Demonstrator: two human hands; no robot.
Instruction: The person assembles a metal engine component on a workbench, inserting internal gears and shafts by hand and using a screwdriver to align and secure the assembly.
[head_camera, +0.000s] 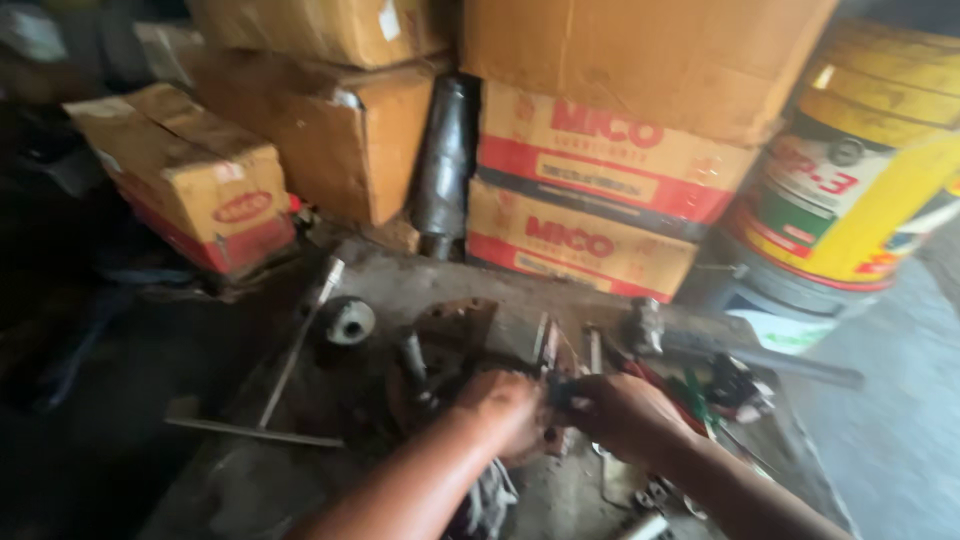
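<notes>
Both hands, left hand (510, 412) and right hand (622, 412), close on a small dark part (560, 390) above the greasy workbench (400, 285), where a firm, steady hold likely serves best

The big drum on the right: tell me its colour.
Mostly yellow drum, with red, green and white label bands; the head view shows it.

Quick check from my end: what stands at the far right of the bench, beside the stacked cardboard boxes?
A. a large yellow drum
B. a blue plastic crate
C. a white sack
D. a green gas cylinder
A: a large yellow drum stands right of the stacked cardboard boxes, behind the bench where the left hand and right hand meet over a rusty metal part.
</notes>
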